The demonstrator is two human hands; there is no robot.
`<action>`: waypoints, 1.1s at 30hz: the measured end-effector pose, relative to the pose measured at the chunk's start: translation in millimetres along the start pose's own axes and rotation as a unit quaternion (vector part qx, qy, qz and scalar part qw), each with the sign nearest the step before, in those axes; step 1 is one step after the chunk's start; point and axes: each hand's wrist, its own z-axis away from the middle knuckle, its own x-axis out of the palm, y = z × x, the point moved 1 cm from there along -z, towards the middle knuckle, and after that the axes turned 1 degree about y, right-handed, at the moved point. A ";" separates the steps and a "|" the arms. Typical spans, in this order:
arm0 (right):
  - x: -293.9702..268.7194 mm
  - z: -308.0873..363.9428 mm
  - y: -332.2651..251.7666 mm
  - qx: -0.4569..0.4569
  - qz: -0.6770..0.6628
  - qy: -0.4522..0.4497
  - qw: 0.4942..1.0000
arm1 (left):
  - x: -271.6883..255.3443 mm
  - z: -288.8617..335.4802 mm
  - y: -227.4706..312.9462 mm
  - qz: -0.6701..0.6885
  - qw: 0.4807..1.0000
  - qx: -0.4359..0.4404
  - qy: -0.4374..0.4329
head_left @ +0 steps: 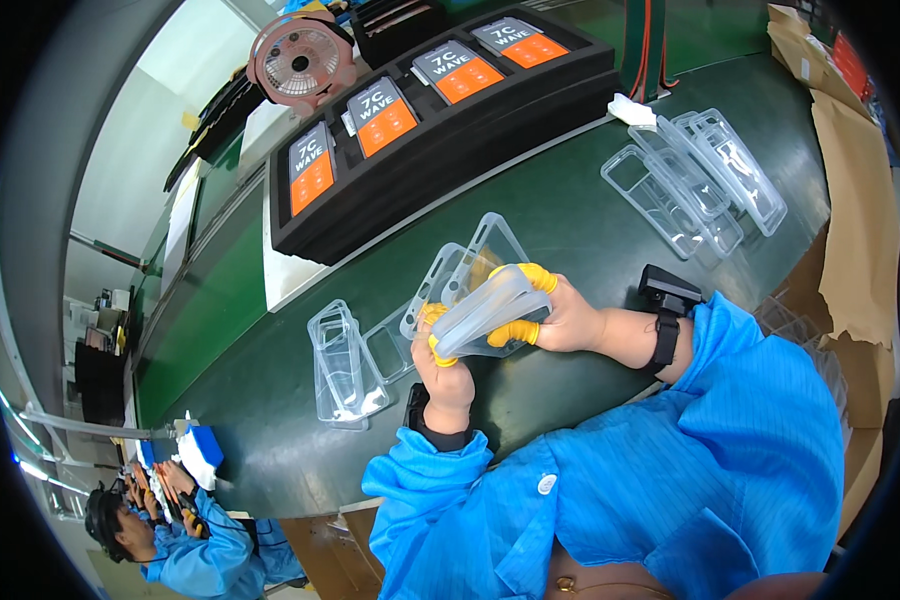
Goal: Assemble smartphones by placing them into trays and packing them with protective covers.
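Note:
Several clear phone cases point(487, 309) are between my hands in the middle of the view, some nested together and others fanned out behind. My left hand point(446, 378) closes around their lower left end. On the right, my right hand point(574, 316) grips the other end, thumb below and fingers above. Yellow finger covers sit on the fingertips of both hands. Part of the cases is hidden by the fingers. More clear cases point(342, 365) lie on the green table just left of my left hand.
A black foam tray point(450, 150) holding orange-and-grey boxes point(382, 116) stands at the back. Clear cases point(685, 185) are piled at the far right of the green table point(270, 430), near brown cardboard point(855, 210). A pink fan point(302, 62) stands behind. At lower left a co-worker point(185, 545) works.

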 end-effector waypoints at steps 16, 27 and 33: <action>1.9 4.6 -4.7 -0.039 0.040 0.010 0.998 | 7.2 3.7 10.6 0.076 0.996 -0.042 0.009; -9.7 5.7 -20.4 0.027 0.002 -0.025 0.999 | 1.4 0.4 6.6 0.011 0.997 -0.074 0.035; -77.1 -19.0 -66.5 0.193 -0.026 0.120 0.974 | 4.9 -5.1 6.1 -0.028 0.983 -0.162 0.076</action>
